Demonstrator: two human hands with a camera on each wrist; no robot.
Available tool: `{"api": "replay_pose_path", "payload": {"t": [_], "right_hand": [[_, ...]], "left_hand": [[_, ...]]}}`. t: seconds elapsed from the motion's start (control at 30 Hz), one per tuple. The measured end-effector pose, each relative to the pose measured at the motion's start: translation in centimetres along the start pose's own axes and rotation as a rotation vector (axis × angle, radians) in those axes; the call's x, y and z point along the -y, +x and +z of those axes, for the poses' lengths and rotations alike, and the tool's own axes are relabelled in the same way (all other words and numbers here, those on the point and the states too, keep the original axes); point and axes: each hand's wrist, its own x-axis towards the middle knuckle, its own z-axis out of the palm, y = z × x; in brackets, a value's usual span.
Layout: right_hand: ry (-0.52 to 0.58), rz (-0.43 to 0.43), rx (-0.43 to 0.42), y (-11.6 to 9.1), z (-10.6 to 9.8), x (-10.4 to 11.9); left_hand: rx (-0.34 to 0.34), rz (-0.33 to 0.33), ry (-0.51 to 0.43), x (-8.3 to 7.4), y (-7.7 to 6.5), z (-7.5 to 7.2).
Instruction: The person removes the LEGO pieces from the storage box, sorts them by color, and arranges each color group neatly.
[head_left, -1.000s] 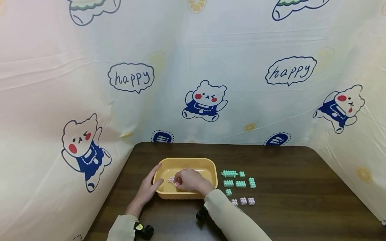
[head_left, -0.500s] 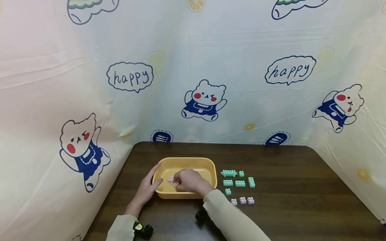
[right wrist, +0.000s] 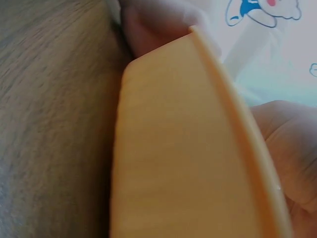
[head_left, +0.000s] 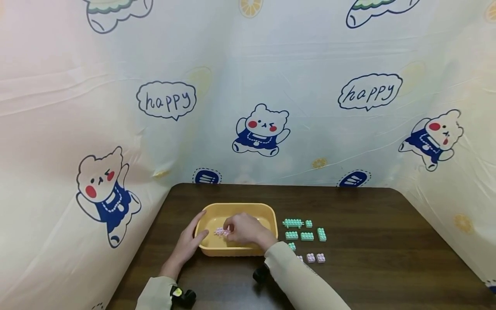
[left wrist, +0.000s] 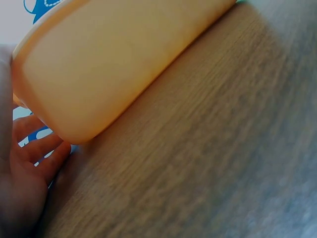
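Note:
My left hand (head_left: 188,243) holds the left end of a yellow plastic tub (head_left: 240,252), thumb over the rim and the other fingers along the outside wall. In the left wrist view those fingers (left wrist: 47,148) lie against the tub's lower corner. Inside the tub, my right hand (head_left: 248,229) pinches at small pink toy bricks (head_left: 220,231) with curled fingers; the fingertips partly hide them. The right wrist view shows mostly the tub's outer wall (right wrist: 173,148), with part of the right hand (right wrist: 292,148) behind the rim and its bricks hidden.
Several green toy bricks (head_left: 307,236) lie to the right of the tub on the dark wooden table (head_left: 356,232). Nearer, loose pink bricks (head_left: 320,258) sit in a row, partly behind the right sleeve (head_left: 298,275). A printed curtain (head_left: 310,64) surrounds the table.
My right hand has shifted slightly up and to the right inside the tub, and more of the pink bricks shows beside its fingertips. The left hand stays at the tub's left end.

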Motion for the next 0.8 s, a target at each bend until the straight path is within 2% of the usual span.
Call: {"api": "replay_pose_path", "payload": {"t": [0.2,0.47,0.8], "right_hand": [[0.026,-0.061,-0.044,-1.0,-1.7,-0.1],[0.057,-0.036,-0.067,-2.7,-3.6,-0.7],[0.014,-0.012,-0.191,-6.2,-6.3,-2.7]], "left_hand": [[0.001,-0.011,0.001,0.0,0.0,0.0],[-0.003,-0.022,0.01,0.0,0.0,0.1],[-0.002,-0.036,-0.004,-0.2,-0.1,0.1]]}}
